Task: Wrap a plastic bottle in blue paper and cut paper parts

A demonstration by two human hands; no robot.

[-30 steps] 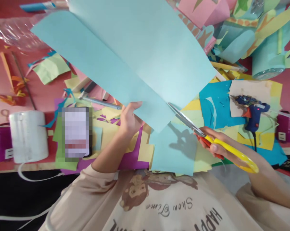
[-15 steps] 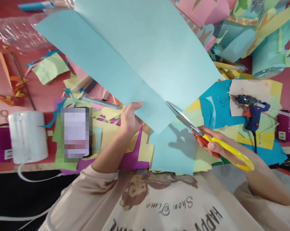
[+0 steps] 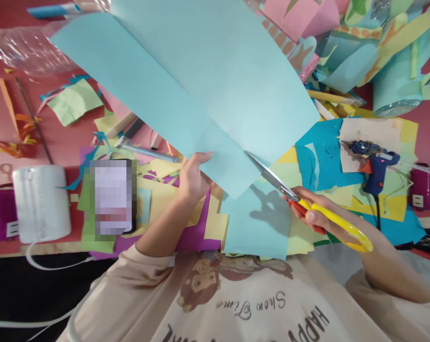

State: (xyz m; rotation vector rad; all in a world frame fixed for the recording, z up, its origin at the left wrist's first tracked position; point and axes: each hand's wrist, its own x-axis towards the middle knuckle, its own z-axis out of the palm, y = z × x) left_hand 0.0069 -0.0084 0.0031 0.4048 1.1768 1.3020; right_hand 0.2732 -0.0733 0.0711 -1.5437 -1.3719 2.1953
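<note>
Scissors [image 3: 289, 192] advanced slightly into the blue sheet [image 3: 215, 76]; right hand [image 3: 333, 204] grips their handles, left hand [image 3: 192, 178] pinches the sheet near the table's [image 3: 65, 142] front edge.

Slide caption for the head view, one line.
Left hand gripping a light-blue sheet, right hand holding scissors at its near edge, glue gun off right.

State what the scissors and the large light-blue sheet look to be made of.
Scissors: blades of smooth metal, likely steel, from their silvery glint; yellow handle, probably glossy plastic, given its highlights. Light-blue sheet: matte paper or thin card, judging by its even, glare-free surface and crisp edges.
</note>
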